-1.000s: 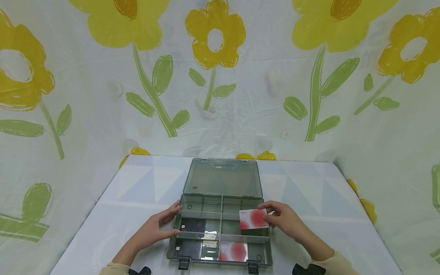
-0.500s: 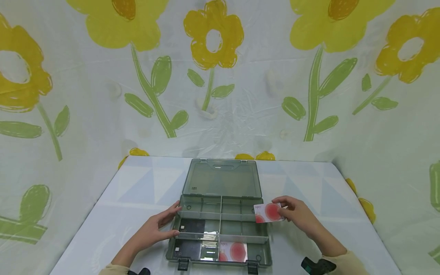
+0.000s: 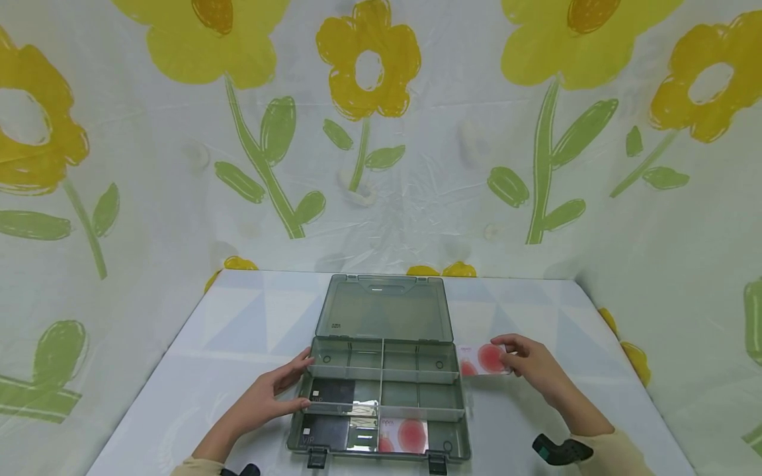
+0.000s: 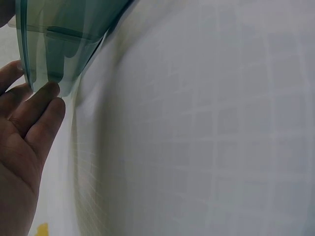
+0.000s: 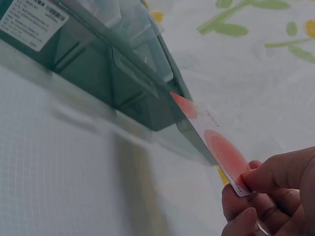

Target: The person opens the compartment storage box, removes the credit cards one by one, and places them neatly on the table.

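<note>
When seen from the head, pinched between thumb and fingers in the grip of the right hand (image 3: 536, 367): a thin, rectangular white card with pink-red discs (image 3: 482, 360), just beside the right wall of an open, see-through grey-green plastic box (image 3: 440, 395). At the left wall, straight fingers and thumb of the left hand (image 3: 268, 396), grip released, merely touching. Inside, clear upright dividers (image 3: 423, 414), two columns of three compartments; flat black card (image 3: 335, 391) middle left, black VIP card (image 3: 324, 430) front left, matching pink-and-white card (image 3: 405, 435) front right. Behind, smooth round-cornered lid (image 3: 383, 307) laid back; underneath, pale desk (image 3: 238, 377) with blue triangles; beyond, wrinkled, shiny sheet (image 3: 446, 231) printed with yellow flowers.

From the left wrist, fingertips at the tinted, rounded outside of the box.

From the right wrist, white printed label (image 5: 37, 22) on the box's outside, hidden from the head; faint grid texture on the desk; pinched card slanting, far corner overlapping the box's edge, contact impossible to tell.
</note>
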`<state>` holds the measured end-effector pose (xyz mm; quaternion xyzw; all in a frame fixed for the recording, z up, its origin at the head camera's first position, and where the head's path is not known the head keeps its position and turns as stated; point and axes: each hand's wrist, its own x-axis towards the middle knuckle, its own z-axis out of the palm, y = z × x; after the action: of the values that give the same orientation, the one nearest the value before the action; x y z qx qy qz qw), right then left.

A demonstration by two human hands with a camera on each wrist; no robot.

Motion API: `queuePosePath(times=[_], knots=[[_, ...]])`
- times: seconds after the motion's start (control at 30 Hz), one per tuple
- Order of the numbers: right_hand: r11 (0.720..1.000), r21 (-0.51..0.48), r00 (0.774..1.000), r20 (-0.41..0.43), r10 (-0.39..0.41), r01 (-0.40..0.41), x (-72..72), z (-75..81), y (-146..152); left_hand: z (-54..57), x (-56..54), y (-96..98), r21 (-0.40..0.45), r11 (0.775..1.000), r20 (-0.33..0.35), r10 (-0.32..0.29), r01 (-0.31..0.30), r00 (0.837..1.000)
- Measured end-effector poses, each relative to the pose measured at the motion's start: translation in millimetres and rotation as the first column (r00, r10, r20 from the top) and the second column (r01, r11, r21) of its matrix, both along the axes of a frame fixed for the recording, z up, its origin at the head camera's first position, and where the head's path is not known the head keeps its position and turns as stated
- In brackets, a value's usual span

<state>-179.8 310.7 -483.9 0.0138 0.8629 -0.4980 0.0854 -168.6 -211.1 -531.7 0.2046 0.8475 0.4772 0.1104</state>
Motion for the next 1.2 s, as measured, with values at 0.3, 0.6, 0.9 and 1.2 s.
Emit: queuePosePath(times=[0.3,0.6,0.9,1.2], knots=[[0.999,-0.007,0.998,0.038,-0.045,0.046,-4.4,-16.8,9.2,1.1,0.0,0.6,0.004,1.000,0.001,0.003,-0.003,1.000],[0.995,0.073,0.998,0.014,-0.063,0.062,-7.2,-34.1,9.0,0.2,-0.1,0.6,-0.007,1.000,-0.003,0.011,-0.011,1.000],[0.981,0.180,0.997,-0.025,-0.068,0.071,-10.4,-41.0,4.3,-1.0,-0.4,-0.3,-0.008,1.000,-0.005,0.007,-0.007,1.000],[0.947,0.311,0.991,-0.126,-0.045,0.082,-9.3,-45.5,-0.8,-1.3,-0.5,-0.3,-0.007,1.000,-0.003,0.006,-0.006,1.000]])
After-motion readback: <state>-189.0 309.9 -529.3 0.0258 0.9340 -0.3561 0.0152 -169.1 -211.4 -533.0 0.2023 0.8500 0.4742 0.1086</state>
